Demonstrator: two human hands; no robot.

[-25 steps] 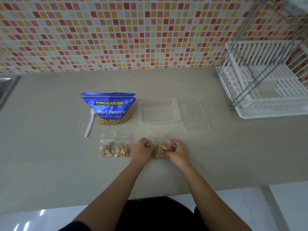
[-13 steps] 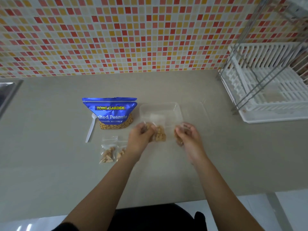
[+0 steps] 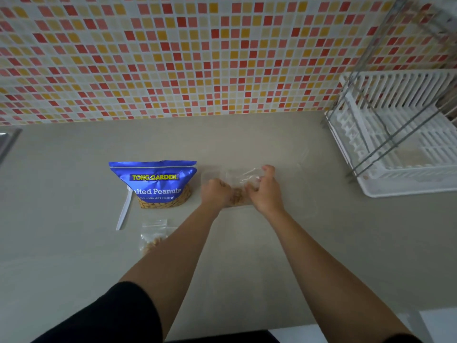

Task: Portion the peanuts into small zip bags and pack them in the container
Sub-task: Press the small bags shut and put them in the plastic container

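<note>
Step in hand: packing, not portioning. L hand (image 3: 214, 194) and R hand (image 3: 266, 191) sit close together over the clear container (image 3: 205, 172), which stands on the counter (image 3: 247, 256) just right of the blue peanut pouch (image 3: 153, 180). Fingers of both hands are curled round the filled zip bags (image 3: 238, 197), w/ peanuts and crinkled film showing betw. the hands. Bag count in the grip is unclear, prob. two. Whether they already rest on the container floor can't be told, as the hands cover it. One more filled bag (image 3: 153, 235) lies nearer the body, partly hidden by the L forearm. The white spoon (image 3: 124, 211) lies beside the pouch. Next move, as judged: lay the bags flat side by side, let go, then fetch the remaining bag. Thin film snags easily, so release cleanly.
</note>
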